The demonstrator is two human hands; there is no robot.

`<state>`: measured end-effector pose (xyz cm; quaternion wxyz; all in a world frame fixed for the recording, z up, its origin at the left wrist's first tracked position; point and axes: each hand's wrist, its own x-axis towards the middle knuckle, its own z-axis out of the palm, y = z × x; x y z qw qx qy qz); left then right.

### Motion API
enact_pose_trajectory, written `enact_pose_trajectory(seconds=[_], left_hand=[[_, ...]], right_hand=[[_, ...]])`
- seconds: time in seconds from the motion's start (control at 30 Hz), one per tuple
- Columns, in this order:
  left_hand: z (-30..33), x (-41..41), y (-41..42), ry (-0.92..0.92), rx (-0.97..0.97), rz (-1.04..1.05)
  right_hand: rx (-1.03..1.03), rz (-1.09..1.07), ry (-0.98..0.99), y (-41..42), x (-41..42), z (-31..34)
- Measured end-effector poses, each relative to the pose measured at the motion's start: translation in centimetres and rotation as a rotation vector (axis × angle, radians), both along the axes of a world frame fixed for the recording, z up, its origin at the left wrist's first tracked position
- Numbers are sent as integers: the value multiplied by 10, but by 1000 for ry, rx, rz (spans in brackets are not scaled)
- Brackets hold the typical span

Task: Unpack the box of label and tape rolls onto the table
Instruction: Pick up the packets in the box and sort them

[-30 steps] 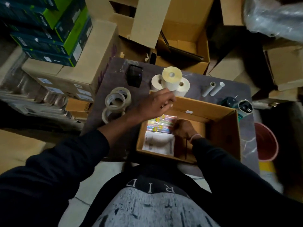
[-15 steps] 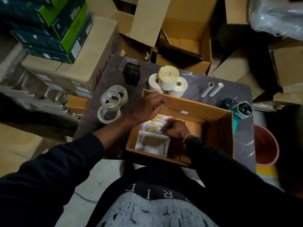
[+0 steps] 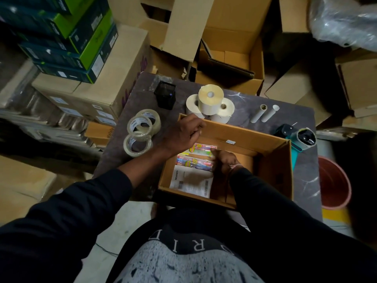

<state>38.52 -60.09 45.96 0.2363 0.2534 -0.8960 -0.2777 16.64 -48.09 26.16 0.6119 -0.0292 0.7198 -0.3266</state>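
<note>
Far left: stacked green and dark cartons [image 3: 81,35], print too small to read. 3 clear tape rolls [image 3: 140,133] are sitting on the worktop [image 3: 306,180], 3 white label rolls [image 3: 210,105] grouped behind the box [image 3: 271,172], 2 bare cores [image 3: 265,113] and a tape dispenser [image 3: 302,137] further right.

Since 1 second ago the left hand [image 3: 181,135] is drawing back from the label rolls toward the box's far left corner, fingers curling loosely, holding nothing I can make out. The right hand [image 3: 226,162] is staying down inside, fingers closing around a colourful wrapped pack [image 3: 195,158]. Judging by this, the rolls are mostly out and the last contents are being taken.

Writing: the white sheet [image 3: 191,180] in the box is carrying barcodes; text unreadable. Shirt is showing "R I D".
</note>
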Motion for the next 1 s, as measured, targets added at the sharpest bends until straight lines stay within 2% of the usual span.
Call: enact_pose_trajectory(seconds=[0.03,0.07,0.1,0.17,0.27,0.4,0.53,0.67,0.73,0.9,1.0], left_hand=[[-1,0,-1,-13,1,-8],[-1,0,-2,-28,5,-19],[0,-1,-2,-52,15,-31],[3,-2,-4,-155,34,-74],[8,-7,-9,-376,55,-196],[11,-15,-12,-512,89,-238],[8,-16,-11,-552,90,-244],[8,-15,-13,-527,108,-259],[11,-17,-16,-520,120,-273],[21,-21,-25,-568,182,-393],[30,-28,-28,-566,314,-458]], right_hand=[[-7,-116,-31,-4,-4,-4],[-10,-145,-47,-6,0,13],[-15,-166,-61,-8,14,54],[-24,-82,-25,-7,28,98],[-18,53,122,5,19,101],[-28,50,25,16,14,95],[-94,62,7,12,26,100],[-199,168,215,12,29,106],[-205,192,239,13,26,116],[-224,318,191,17,0,169],[-288,434,199,25,-19,210]])
